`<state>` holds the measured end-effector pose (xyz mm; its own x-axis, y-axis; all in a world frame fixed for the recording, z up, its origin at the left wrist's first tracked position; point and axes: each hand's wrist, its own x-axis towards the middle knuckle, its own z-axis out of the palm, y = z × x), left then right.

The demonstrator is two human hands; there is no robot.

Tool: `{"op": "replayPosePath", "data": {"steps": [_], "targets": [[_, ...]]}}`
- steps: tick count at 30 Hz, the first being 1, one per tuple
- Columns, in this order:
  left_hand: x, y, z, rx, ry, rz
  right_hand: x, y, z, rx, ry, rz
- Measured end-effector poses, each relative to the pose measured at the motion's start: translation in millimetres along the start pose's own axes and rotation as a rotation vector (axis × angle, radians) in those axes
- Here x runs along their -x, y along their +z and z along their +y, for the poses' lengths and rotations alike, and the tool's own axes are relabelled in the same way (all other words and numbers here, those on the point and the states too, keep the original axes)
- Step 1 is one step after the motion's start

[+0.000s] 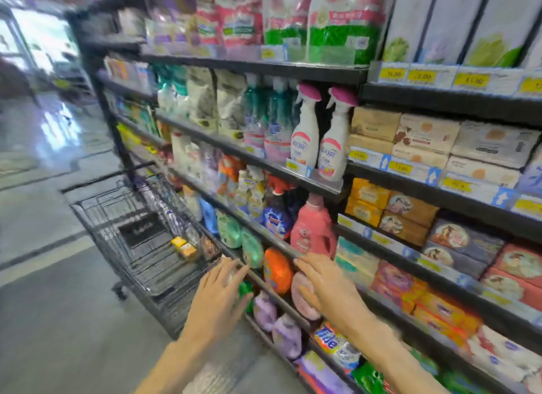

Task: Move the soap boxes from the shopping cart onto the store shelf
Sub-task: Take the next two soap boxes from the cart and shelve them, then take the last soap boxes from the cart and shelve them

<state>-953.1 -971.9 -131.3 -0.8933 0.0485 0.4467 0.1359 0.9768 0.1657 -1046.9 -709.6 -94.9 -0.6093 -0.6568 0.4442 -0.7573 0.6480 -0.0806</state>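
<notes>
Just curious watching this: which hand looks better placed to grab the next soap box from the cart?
Probably the left hand: it hovers open beside the cart, nearer the yellow boxes. The right hand is open too, over by the shelf.

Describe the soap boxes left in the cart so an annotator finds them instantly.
Start at the black wire shopping cart parked left of the shelves. Look at its basket floor, near the shelf-side wall, just beyond the left hand. The soap boxes are two small yellow-orange ones lying together, the only bright items inside.
</notes>
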Motion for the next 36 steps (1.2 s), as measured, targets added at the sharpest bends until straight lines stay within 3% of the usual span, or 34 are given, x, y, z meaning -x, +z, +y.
{"op": "replayPosePath", "data": {"steps": [12, 22, 28, 36], "targets": [[149, -119, -225, -0.131, -0.380, 0.007, -201, 103, -237, -0.177, -0.470, -0.257], [182, -183, -426, -0.153, -0.471, -0.090, -342, 187, -412, -0.280, -0.554, -0.358], [156, -181, -531, -0.119, -0.452, -0.127, -420, 247, -445, -0.296, -0.538, -0.421], [50, -136, -648, -0.074, -0.348, -0.211, -529, 333, -412, -0.272, -0.362, -0.439]]}}
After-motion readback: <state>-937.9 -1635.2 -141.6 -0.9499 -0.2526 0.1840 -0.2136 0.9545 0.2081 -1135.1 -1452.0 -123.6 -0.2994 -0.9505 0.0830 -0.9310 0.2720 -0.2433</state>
